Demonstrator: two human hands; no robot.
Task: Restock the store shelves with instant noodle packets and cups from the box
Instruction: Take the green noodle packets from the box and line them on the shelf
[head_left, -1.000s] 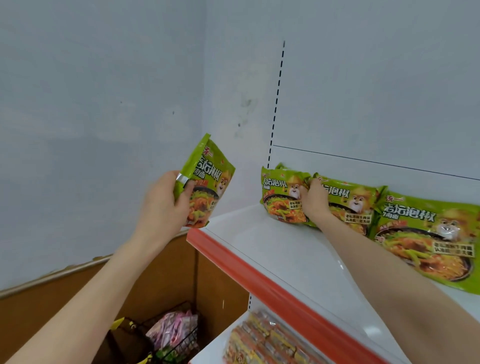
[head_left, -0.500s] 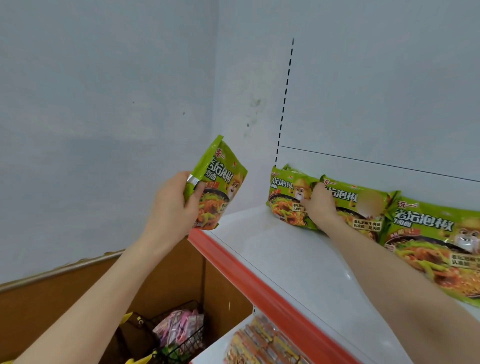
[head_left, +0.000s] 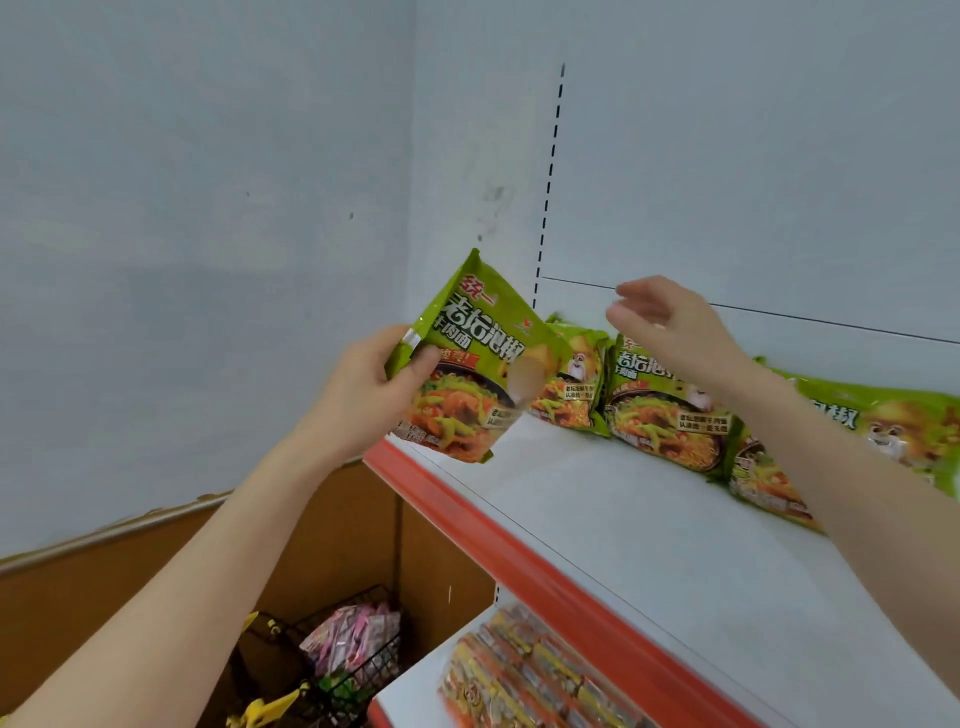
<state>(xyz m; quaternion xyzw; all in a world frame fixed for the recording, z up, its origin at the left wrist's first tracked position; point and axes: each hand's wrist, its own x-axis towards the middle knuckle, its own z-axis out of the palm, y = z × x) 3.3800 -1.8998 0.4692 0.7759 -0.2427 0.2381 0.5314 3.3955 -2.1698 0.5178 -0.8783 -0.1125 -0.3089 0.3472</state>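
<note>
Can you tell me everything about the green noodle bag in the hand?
The green noodle packet is a shiny, crinkly plastic bag with big writing, a red banner and a noodle-bowl picture. It looks sealed. It is tilted in the air over the front left corner of the white shelf, face toward the camera. The left hand grips its left edge, thumb on the front.

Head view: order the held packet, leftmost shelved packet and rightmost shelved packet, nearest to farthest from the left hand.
1. Held packet, gripped in the left hand.
2. Leftmost shelved packet, just behind it.
3. Rightmost shelved packet, far right.
</note>
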